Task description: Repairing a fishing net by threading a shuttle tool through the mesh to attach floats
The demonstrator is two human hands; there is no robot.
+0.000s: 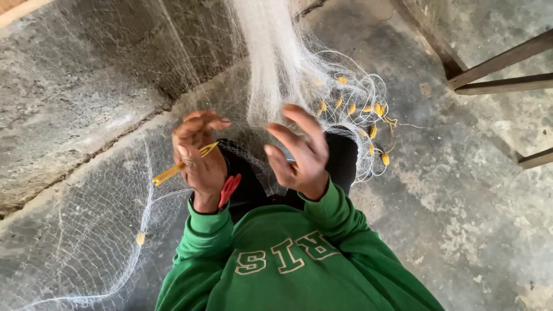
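Sweatshirt: a green sweatshirt point(288, 270) with pale block lettering fills the near edge of the view; both sleeves rise toward the hands.
Left hand: the left hand point(199, 158) is curled narrow around a slim yellow netting needle point(181, 164), which sticks out to the left past the fingers; a red-handled tool point(230, 189) lies against the wrist, and I cannot tell how it is held.
Right hand: the right hand point(299, 152) is spread wide, fingers apart, holding nothing solid; it sits just beside the hanging mesh, and whether fine threads run across the fingers cannot be told.
Net: the white fishing net point(271, 63) hangs in a gathered bunch from above, directly beyond the two hands, and fans out thinly over the concrete floor point(472, 219) to the left.
Floats: small yellow floats point(368, 124) on a looped edge line lie bunched to the right of the hands; one lone float point(140, 238) rests on the spread mesh to the left.
Progress: judging by this, the work on the mesh is mid-course; needle in hand, much net is loose both sides, and how much is finished cannot be told.
Far: a wooden frame point(495, 72) stands at the upper right.
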